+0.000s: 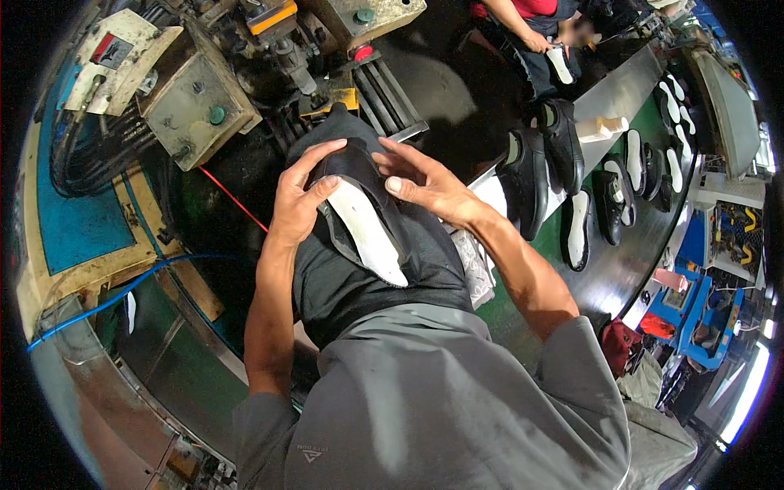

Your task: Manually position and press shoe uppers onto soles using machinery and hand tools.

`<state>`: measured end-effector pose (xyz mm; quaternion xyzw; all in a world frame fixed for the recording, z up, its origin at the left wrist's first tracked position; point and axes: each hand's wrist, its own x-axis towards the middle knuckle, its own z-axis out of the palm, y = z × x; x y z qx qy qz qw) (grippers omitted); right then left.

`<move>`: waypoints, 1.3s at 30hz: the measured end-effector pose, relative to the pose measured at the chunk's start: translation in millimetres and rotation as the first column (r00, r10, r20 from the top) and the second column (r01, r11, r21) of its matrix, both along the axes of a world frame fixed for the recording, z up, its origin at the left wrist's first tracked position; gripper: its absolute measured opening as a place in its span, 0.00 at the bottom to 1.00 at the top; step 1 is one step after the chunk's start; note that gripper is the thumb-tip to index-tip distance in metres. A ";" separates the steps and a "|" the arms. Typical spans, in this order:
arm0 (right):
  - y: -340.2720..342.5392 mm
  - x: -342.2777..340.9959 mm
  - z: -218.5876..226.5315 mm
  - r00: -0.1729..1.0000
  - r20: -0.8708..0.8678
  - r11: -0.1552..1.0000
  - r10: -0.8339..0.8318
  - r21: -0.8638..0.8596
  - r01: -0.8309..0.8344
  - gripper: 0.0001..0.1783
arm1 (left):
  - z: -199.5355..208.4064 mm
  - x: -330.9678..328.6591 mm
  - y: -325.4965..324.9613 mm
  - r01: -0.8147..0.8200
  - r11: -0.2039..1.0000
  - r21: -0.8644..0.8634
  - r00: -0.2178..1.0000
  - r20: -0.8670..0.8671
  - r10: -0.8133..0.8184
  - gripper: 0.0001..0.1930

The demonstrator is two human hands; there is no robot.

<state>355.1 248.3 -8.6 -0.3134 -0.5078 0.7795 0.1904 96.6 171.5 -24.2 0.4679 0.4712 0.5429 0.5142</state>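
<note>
A black shoe upper [384, 184] with a white insole board [363, 229] on its underside lies over my lap, bottom up, its narrow end toward me. My left hand [300, 194] grips its far left edge, the thumb pressed beside the white board and the fingers along the black leather. From the right, my right hand [433, 189] holds the upper's other side, with the thumb on the leather and the fingers reaching over the far end. Part of the upper is hidden under both hands.
A metal-edged conveyor [608, 269] on the right carries several black shoes and white-bottomed uppers. Ahead stands a greasy machine with a control box [196, 114] and a slotted metal bed [390, 94]. A blue hose [155, 265] runs at left. Another person's hand [535, 42] holds a white-bottomed piece.
</note>
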 end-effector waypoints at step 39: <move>4.6 -21.8 -43.2 0.989 0.115 0.988 -0.087 -0.118 0.101 0.47 | -54.7 72.9 -2.3 -0.086 0.962 -0.260 0.966 0.213 0.144 0.36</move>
